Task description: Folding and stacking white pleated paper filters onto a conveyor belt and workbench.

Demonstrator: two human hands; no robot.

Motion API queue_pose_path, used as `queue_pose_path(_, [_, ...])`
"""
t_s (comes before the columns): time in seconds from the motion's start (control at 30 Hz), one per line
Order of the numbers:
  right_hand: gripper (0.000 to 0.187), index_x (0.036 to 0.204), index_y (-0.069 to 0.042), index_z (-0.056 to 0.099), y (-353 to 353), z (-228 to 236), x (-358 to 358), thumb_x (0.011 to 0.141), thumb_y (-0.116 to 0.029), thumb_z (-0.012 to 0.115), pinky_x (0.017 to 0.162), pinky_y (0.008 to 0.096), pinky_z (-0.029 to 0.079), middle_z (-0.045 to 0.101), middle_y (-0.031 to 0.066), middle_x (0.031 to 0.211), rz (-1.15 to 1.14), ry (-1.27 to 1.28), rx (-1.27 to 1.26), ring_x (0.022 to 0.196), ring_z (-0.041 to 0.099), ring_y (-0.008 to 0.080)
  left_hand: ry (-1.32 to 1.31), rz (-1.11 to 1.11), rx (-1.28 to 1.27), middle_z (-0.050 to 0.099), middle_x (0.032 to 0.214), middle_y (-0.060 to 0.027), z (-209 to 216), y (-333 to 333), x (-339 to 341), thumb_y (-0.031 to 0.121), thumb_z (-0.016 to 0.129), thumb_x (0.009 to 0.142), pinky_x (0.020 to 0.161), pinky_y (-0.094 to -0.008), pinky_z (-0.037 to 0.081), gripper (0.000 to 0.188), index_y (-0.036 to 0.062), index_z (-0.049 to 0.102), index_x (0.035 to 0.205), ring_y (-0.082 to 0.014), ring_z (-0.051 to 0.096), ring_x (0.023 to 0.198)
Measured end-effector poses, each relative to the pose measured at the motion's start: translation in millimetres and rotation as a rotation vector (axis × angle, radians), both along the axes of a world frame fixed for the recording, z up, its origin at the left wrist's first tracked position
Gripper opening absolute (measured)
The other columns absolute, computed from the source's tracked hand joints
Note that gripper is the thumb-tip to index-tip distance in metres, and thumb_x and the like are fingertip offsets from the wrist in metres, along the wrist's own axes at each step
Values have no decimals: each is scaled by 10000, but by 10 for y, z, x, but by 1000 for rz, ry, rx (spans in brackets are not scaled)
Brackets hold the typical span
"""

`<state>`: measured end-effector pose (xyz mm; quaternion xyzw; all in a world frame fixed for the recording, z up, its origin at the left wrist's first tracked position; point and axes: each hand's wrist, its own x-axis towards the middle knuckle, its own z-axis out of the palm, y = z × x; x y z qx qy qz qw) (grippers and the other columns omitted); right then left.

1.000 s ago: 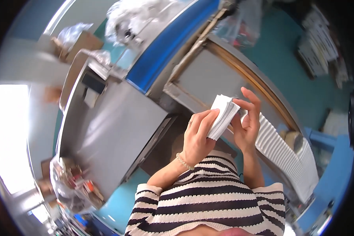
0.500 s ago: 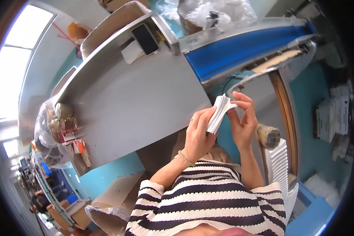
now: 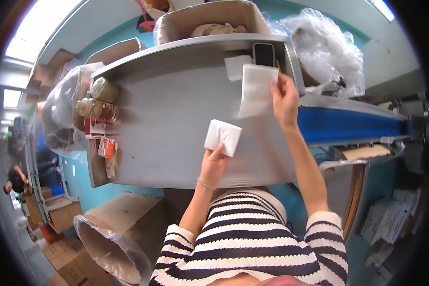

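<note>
White paper stack (image 3: 219, 133) is gripped by the left hand (image 3: 214, 164); toward the tabletop (image 3: 171, 124)'s far right corner, the right hand (image 3: 286, 102) pinches 1 white sheet (image 3: 257, 90).

A fisheye camera is riding on the head of that person (image 3: 252, 233), peering steeply down from close by the near edge of the desk (image 3: 167, 119) and facing its far edge.
</note>
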<state>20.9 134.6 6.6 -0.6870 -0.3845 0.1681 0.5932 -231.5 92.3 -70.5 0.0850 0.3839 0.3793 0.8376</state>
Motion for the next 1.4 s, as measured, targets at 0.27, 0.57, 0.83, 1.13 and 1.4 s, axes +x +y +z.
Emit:
queue_pose_path(0.27, [153,1035,-44,592,1072,243,-110,951,-171,607,704,230,472,639,39,867,229,-178,264,772,576,90,-17,199,26,526,1285,-61,98,38,-716,72,549,930,981,-376,461,459,69,402,1365,-196,528,1185])
queue_pose_path(0.57, [130,1036,-18,594,-149,-555,-513,928,-85,619,783,219,468,651,22,919,521,327,-289,865,602,83,219,265,1,572,1195,-67,68,21,-1036,78,591,915,911,-335,492,399,8,473,1290,-176,573,1076])
queue_pose_path(0.83, [544,1117,-22,555,218,-581,-665,683,-233,805,853,361,440,566,143,1072,520,-365,-641,1003,530,276,294,260,-17,572,1210,-74,90,-12,-1067,70,610,905,913,-334,487,408,-2,478,1284,-172,565,1094])
queue_pose_path(1.13, [319,923,-64,519,941,-395,-102,664,108,593,831,373,425,571,106,926,243,-767,111,949,563,297,297,761,-18,644,1116,-108,198,-622,-2516,109,553,911,852,-379,541,309,51,556,1214,-227,630,1000])
queue_pose_path(1.4, [351,1111,-100,581,949,-648,285,781,19,559,1034,444,242,568,63,1265,350,-1159,-225,1240,486,193,1386,1302,191,521,801,-42,295,-2897,-6797,24,532,904,642,-244,525,123,-19,576,1010,-117,528,725])
